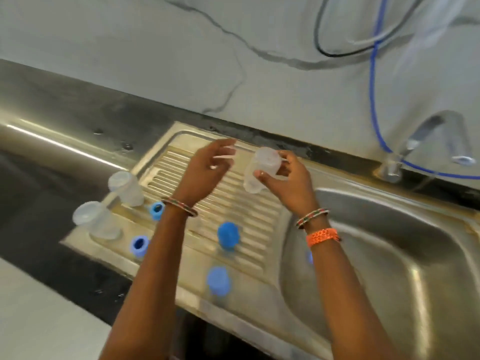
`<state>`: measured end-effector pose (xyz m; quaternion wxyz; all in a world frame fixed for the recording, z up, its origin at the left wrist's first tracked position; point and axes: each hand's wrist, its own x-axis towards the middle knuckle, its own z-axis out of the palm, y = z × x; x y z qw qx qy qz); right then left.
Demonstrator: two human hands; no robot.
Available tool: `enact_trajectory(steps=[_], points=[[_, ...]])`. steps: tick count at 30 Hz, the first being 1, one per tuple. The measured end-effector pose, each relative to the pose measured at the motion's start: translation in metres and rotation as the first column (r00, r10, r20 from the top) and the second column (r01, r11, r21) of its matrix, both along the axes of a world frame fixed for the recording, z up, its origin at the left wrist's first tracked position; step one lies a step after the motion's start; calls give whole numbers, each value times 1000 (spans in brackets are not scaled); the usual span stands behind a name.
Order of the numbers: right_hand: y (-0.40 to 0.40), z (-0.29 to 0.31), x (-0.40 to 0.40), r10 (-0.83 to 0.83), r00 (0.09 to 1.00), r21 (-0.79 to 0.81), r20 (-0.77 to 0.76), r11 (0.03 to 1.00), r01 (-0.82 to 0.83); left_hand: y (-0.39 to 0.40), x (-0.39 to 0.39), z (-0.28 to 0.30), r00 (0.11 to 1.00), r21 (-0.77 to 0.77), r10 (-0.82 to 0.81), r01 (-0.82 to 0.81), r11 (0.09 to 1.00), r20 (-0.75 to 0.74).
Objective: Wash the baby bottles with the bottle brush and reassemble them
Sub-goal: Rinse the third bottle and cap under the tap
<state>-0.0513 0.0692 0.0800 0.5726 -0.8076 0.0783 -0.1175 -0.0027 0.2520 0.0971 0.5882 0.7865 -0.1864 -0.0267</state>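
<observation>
My right hand [283, 178] grips a clear baby bottle [261, 168] above the ribbed drainboard [233, 203], its thumb and fingers curled round it. My left hand [207, 170] hovers just left of it, fingers loosely spread and holding nothing. Two more clear bottles [126, 188] [94, 219] stand on the drainboard's left edge. Two blue collar rings [156, 210] [139, 246] lie near them. Two blue caps [228, 235] [217, 280] sit nearer to me. No brush shows.
The steel sink basin [389, 255] lies to the right, with a small blue item [309, 256] at its left wall behind my forearm. A tap [420, 144] and a blue hose [374, 87] stand behind it. Dark countertop [39, 203] extends left.
</observation>
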Motion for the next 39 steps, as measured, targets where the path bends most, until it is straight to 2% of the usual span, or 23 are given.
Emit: enact_trajectory(steps=[3,6,10,15,18,22,26,29,34,36,39], points=[[83,-8,49,138,990,-67,16,988,-137,91,28,7,987,44,158,-157,987,-25],[147,-24,90,234,971,-148,-38,960,-237,152,46,4,966,71,252,-247,966,-65],[196,-50,124,280,952,-202,-122,932,-300,197,69,-4,948,62,289,-283,957,-136],[221,-56,141,279,950,-199,-140,932,-303,222,91,-17,950,83,274,-265,961,-148],[228,-52,145,294,942,-242,-160,914,-327,226,96,-25,951,92,267,-255,963,-155],[228,-52,143,287,937,-216,-202,920,-328,225,97,-29,949,94,272,-259,961,-160],[230,-50,141,282,928,-236,-242,911,-338,222,97,-28,933,70,342,-336,939,-109],[228,-47,140,292,918,-242,-269,902,-358,217,93,-21,937,65,341,-336,940,-77],[200,-35,124,310,885,-295,-346,860,-417,178,81,2,982,56,188,-189,980,25],[173,-26,107,295,899,-305,-323,867,-394,150,74,7,989,11,136,-137,990,65],[108,-17,72,236,933,-275,-270,910,-310,87,58,2,1000,-78,13,-11,997,26]])
